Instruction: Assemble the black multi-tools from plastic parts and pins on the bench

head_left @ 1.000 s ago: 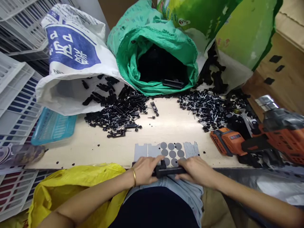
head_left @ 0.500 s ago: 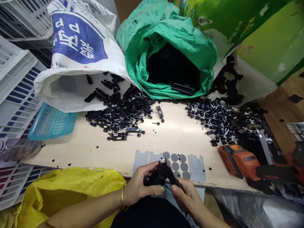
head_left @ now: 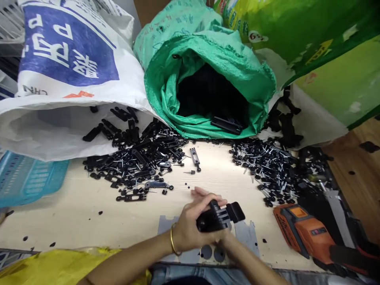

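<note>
My left hand [head_left: 190, 225], with a gold bangle at its wrist, is closed around a black plastic hinged part [head_left: 212, 218]. Slotted fins and a flat black tab stick out of the grip to the right. Pressed against it from behind is my right hand [head_left: 202, 192], largely hidden by the left; its fingertips show above, wrapped round the same part. Beneath the hands lie grey sheet pieces and grey discs [head_left: 219, 253]. Ahead on the board are a slotted black link [head_left: 195, 159] and a small black-headed pin [head_left: 190, 172].
Black links and pins [head_left: 139, 158] spill from a white sack [head_left: 124, 75]. A green sack [head_left: 154, 91] holds black parts. More pins [head_left: 273, 166] are heaped right, near an orange-and-black power tool [head_left: 311, 233]. A blue basket [head_left: 50, 178] stands left; yellow sacking [head_left: 74, 265] is front left.
Both hands have moved forward over the board and come together around the black part, which was held between them lower down. The camera view has shifted, so the sacks look larger.
</note>
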Demonstrator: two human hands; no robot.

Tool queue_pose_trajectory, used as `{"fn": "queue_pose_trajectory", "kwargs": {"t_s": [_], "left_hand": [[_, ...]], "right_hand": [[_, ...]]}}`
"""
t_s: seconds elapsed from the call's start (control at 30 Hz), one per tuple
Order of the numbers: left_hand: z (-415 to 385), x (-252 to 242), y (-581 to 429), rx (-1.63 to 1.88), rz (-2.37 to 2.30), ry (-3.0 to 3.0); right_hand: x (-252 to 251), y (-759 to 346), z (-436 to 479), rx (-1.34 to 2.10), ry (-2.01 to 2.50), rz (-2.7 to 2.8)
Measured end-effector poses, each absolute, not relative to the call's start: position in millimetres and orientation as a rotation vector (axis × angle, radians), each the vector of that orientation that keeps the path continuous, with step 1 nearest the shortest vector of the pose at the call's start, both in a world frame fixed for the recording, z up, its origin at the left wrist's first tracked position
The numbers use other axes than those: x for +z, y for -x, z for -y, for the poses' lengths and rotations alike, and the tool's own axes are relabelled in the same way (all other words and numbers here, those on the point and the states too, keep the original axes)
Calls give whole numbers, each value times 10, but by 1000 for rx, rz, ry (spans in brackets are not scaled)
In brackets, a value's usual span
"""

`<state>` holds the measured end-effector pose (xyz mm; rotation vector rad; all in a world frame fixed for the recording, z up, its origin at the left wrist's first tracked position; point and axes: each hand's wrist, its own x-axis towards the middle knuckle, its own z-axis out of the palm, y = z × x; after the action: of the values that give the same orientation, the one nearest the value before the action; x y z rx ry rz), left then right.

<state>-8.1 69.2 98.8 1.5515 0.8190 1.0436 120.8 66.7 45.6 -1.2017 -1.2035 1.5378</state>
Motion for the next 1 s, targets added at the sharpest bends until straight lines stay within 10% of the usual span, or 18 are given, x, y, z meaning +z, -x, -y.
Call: {"fn": "queue_pose_trajectory", "kwargs": {"t_s": [0.13, 0.37, 1.0], "left_hand": [[-1017, 661, 36, 857, -940, -2236], [-1355, 352, -377, 607, -1025, -2403], [-2453, 798, 325, 321, -1548, -2494]], "right_hand": [[621, -1827, -1833, 336, 1522, 1719], [695, -1861, -3335, 170, 1828, 2020], [339, -1845, -202, 168, 2053, 2271]]}}
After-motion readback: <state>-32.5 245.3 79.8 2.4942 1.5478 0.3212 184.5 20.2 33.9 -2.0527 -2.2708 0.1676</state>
